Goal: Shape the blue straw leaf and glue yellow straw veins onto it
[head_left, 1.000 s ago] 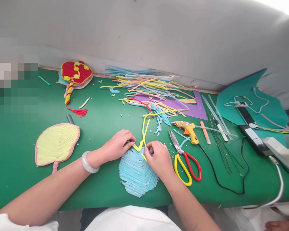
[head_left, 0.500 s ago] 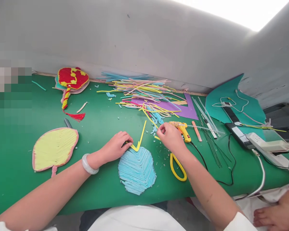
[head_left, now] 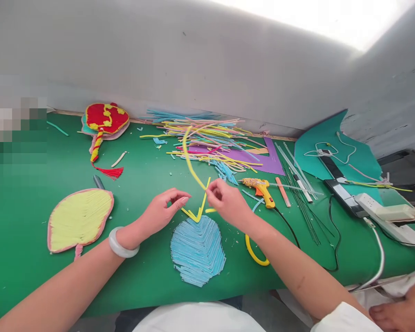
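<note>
My right hand [head_left: 228, 203] pinches a long yellow strip [head_left: 190, 161] that curves up and away over the table. My left hand [head_left: 164, 210] hovers with fingers loosely apart just left of a yellow V-shaped strip [head_left: 198, 210]. That V lies at the top edge of a light blue leaf-shaped piece [head_left: 198, 249] made of strips, which lies flat on the green table [head_left: 141, 175] between my forearms. A white bangle [head_left: 119, 244] is on my left wrist.
A pile of coloured strips [head_left: 207, 138] on purple paper lies at the back. A yellow glue gun [head_left: 261, 189], yellow-handled scissors [head_left: 254, 249], glue sticks, a power strip [head_left: 383, 210] and cables sit right. A yellow leaf fan [head_left: 79, 219] and a red fan [head_left: 105, 117] lie left.
My right hand went out to the strip pile and came back holding a long yellow strip. My left hand lifted off the V-shaped strip and spread its fingers.
</note>
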A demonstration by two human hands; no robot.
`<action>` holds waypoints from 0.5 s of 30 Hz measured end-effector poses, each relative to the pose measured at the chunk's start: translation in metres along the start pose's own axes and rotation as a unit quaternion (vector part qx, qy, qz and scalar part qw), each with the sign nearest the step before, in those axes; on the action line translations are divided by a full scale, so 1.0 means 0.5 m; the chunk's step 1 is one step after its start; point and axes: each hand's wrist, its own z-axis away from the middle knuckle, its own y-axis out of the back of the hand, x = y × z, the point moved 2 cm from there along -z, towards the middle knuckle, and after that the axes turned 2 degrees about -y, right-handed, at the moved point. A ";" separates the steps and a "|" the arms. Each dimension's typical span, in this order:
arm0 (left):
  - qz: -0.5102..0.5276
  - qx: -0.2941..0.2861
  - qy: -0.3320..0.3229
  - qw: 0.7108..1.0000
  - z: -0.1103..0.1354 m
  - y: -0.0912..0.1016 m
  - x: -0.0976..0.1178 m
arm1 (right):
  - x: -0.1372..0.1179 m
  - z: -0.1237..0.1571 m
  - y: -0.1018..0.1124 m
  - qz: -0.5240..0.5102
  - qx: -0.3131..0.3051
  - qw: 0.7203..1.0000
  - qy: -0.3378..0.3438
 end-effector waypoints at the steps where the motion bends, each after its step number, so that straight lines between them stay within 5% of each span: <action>1: 0.039 -0.009 0.029 0.999 0.001 0.000 0.003 | -0.011 0.014 -0.015 0.006 -0.022 1.000 0.008; 6: 0.161 -0.006 0.089 0.983 0.005 -0.007 0.005 | -0.020 0.037 -0.044 0.038 -0.082 0.995 0.045; 15: 0.274 0.102 0.114 0.949 -0.007 0.021 -0.015 | 0.147 -0.087 0.036 0.059 -0.173 0.982 -0.048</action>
